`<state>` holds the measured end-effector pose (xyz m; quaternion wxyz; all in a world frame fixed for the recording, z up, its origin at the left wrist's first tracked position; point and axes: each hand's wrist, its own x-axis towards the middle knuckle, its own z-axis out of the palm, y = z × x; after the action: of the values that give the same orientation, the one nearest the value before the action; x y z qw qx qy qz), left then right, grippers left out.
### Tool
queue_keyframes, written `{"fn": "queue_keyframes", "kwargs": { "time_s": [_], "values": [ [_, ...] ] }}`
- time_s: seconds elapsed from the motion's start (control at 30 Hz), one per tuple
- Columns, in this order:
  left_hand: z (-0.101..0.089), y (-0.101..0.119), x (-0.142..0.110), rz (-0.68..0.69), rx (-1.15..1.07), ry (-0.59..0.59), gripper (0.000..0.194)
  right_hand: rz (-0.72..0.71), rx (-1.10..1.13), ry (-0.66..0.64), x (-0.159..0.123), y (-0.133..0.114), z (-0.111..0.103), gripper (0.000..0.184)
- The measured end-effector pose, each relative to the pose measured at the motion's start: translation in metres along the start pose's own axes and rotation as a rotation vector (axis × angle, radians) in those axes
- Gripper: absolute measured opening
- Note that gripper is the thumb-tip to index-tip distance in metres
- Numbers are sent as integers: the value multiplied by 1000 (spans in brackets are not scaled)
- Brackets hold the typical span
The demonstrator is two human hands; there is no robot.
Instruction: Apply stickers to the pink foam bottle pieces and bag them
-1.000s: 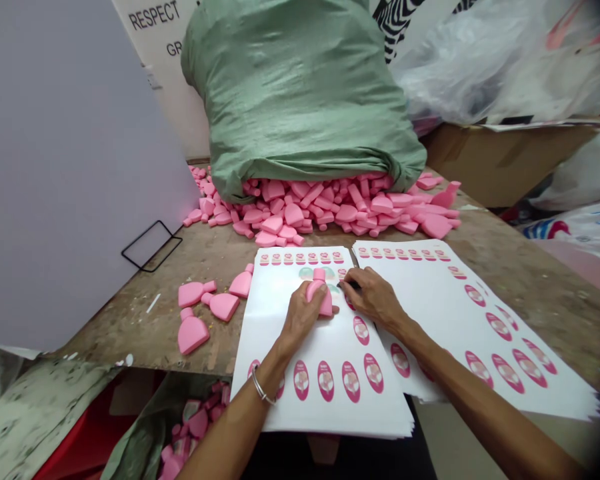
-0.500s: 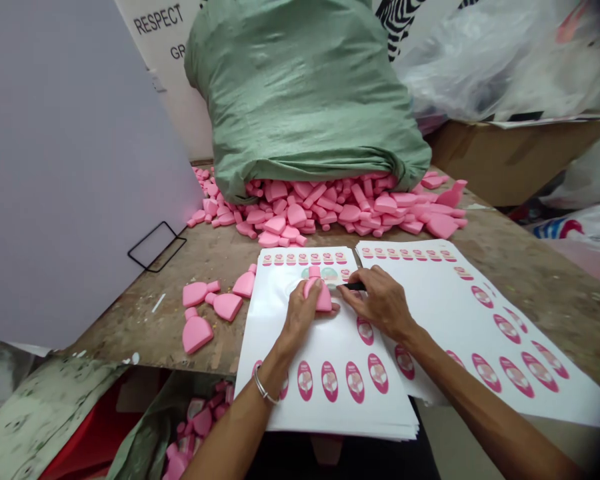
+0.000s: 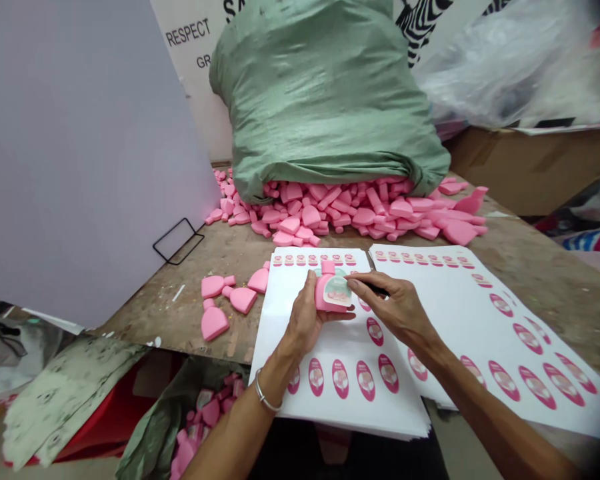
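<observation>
A small pink toy bottle (image 3: 321, 293) with a square cap stands in my left hand (image 3: 304, 312), neck pointing away from me. Against its front face lies a pale green and white sticker (image 3: 338, 291). Thumb and forefinger of my right hand (image 3: 393, 300) pinch that sticker's right edge. A slim black tool (image 3: 379, 289) is tucked in the same hand; its tip is hidden. Beneath both hands is a stack of white sticker sheets (image 3: 300, 413), with pink oval labels along the bottom and small labels across the top.
A second sticker-sheet stack (image 3: 430, 300) lies to the right. Several loose pink bottles (image 3: 215, 323) rest at left. Behind, a bottle heap (image 3: 360, 217) spills from a green sack (image 3: 330, 100). A black wire stand (image 3: 179, 241) is by the grey panel (image 3: 90, 167). Below, another sack (image 3: 155, 420) holds bottles.
The sticker has come off the sheet and now sits against the bottle's front, pinched by my right hand. The bottle is turned slightly in my left hand. The view has shifted left.
</observation>
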<state>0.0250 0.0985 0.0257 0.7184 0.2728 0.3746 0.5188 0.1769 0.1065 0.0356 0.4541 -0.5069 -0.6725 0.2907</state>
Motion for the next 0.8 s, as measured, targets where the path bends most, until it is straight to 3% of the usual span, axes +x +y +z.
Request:
{"fn": "queue_keyframes", "kwargs": {
  "time_s": [0.6, 0.8],
  "values": [
    [-4, 2, -2, -7, 21, -46, 53, -47, -76, -19, 1, -1, 6, 22],
    [-2, 8, -9, 21, 80, -182, 31, -101, -142, 15, 1, -1, 5, 21]
  ]
}}
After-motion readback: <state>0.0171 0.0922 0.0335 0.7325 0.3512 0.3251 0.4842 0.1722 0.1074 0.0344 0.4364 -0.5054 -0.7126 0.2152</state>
